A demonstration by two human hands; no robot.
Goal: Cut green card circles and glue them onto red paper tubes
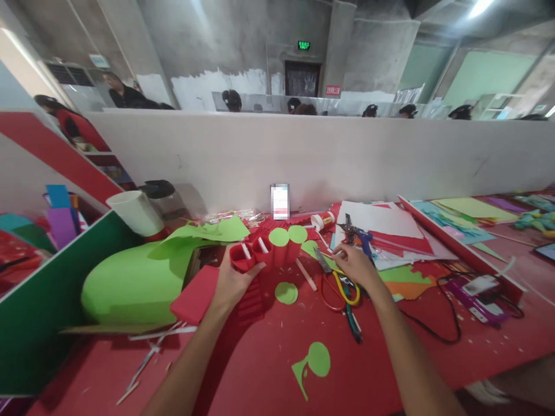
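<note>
The red surface point(260, 375) carries a green paper circle point(287, 293), scissors point(343, 290), a black cable point(427, 332), white sheets point(373, 221) and small paper scraps.

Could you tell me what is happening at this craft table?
A person is working with coloured paper on a red table. Their left hand grips a cluster of red paper tubes, two capped with green circles. Their right hand rests beside the blue glue gun, near the scissors; whether its fingers hold anything is unclear. One loose green circle lies in front of the tubes.
</note>
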